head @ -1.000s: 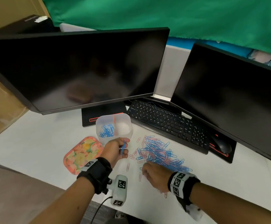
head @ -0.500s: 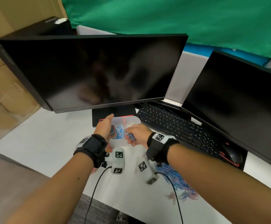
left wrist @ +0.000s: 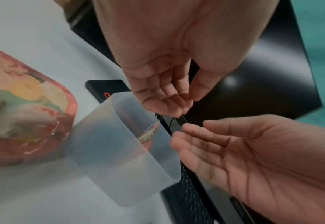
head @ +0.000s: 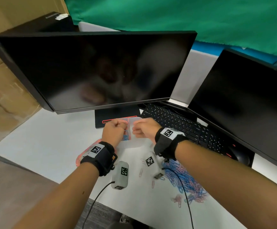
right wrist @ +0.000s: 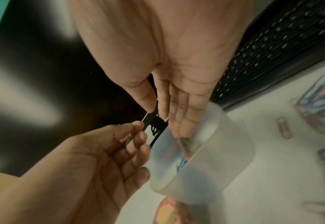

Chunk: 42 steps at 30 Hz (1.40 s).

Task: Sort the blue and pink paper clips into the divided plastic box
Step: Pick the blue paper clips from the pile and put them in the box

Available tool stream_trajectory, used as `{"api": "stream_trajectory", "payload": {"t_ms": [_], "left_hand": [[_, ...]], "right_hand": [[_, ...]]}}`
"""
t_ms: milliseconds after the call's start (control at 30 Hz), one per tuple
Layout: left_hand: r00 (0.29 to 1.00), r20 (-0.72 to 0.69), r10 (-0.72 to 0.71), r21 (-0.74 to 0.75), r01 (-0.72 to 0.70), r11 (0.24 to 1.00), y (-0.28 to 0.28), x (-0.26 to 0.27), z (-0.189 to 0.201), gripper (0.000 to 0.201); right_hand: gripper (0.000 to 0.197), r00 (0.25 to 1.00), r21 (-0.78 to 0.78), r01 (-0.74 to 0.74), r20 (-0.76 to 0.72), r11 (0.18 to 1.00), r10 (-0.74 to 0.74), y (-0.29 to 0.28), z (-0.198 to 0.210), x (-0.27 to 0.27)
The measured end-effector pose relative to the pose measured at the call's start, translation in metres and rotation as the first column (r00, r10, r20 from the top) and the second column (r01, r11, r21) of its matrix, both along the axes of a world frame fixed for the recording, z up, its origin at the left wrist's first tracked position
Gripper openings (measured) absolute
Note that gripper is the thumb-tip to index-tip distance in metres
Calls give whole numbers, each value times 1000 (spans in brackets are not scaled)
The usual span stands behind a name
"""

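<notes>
White desk (head: 40,146) before two dark monitors. Both hands have come over the divided plastic box (left wrist: 123,159) since a second ago, when the right hand (head: 144,128) worked the loose clip pile (head: 186,182); this suggests a drop just made. Left hand (head: 113,131) and right show relaxed, empty fingers. Box is frosted, standing before the monitor base; blue clips (head: 126,137) show in its left compartment.

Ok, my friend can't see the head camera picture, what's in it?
Two hands, left hand and right hand, hover over a clear divided box on a white desk. A pile of blue and pink paper clips lies at the right, near two dark monitors.
</notes>
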<state>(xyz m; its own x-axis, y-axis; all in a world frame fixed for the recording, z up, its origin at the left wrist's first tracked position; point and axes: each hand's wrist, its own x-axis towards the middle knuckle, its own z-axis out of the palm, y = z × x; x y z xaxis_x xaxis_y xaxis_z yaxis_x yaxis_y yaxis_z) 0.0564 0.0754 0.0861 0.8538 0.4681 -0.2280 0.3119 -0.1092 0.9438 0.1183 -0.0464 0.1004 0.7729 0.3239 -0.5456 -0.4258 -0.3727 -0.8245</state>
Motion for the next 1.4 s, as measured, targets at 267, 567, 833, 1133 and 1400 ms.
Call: {"api": "stream_trajectory", "payload": {"t_ms": [267, 567, 833, 1133, 1400], "left_hand": [[840, -157, -519, 330, 540, 774, -53, -19, -41, 24], [593, -464, -658, 519, 784, 340, -78, -35, -74, 34], [516, -515, -685, 648, 758, 83, -76, -63, -95, 46], [537, -498, -681, 672, 735, 89, -74, -67, -94, 37], [636, -493, -594, 660, 718, 221, -89, -52, -91, 22]], "right_hand": [[24, 894, -471, -126, 327, 873, 306, -109, -21, -44], [32, 620, -674, -401, 300, 621, 725, -140, -84, -111], [31, 548, -723, -358, 350, 591, 760, -153, -101, -126], [21, 611, -707, -293, 380, 644, 694, -155, -105, -130], [19, 667, -671, -323, 338, 668, 663, -150, -103, -133]]}}
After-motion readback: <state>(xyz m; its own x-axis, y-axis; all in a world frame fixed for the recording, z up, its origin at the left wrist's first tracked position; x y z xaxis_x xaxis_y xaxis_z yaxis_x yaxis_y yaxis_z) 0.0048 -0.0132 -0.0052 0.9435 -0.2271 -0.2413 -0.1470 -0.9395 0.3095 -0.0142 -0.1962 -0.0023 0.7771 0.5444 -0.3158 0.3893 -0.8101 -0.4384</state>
